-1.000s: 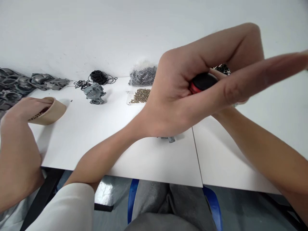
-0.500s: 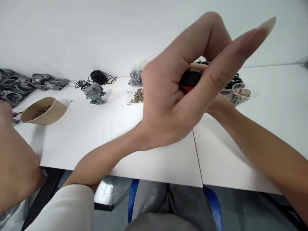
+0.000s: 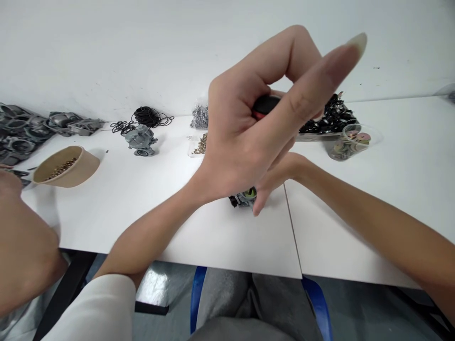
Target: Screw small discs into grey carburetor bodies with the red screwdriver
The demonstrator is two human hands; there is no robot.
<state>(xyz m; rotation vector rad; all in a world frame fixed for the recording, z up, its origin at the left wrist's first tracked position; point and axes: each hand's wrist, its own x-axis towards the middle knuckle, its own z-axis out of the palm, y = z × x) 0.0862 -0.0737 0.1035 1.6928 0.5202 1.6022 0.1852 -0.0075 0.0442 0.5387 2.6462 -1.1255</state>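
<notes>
My left hand (image 3: 241, 128) is raised close to the camera, its fingers curled around a black-and-red tool handle (image 3: 265, 105) that looks like a screwdriver's. Only the handle's end shows; the rest is hidden behind the hand. Lower down, my right hand (image 3: 275, 182) reaches in from the right and grips a small grey carburetor (image 3: 243, 199) on the table. Its thumb lies along the near side, while its other fingers are mostly covered by my left hand. A bit of green and a black piece show on the carburetor.
Another grey carburetor (image 3: 141, 140) stands left of centre, before black rubber rings (image 3: 146, 116). A paper bowl (image 3: 83, 170) holds small brass parts. Grey castings (image 3: 26, 128) pile up beside a co-worker's arm (image 3: 24, 251). Black parts (image 3: 330, 118) and a plastic cup (image 3: 350, 144) sit right.
My left hand has moved slightly left with the handle in it. My right hand has come down and left, and the carburetor under it now shows.
</notes>
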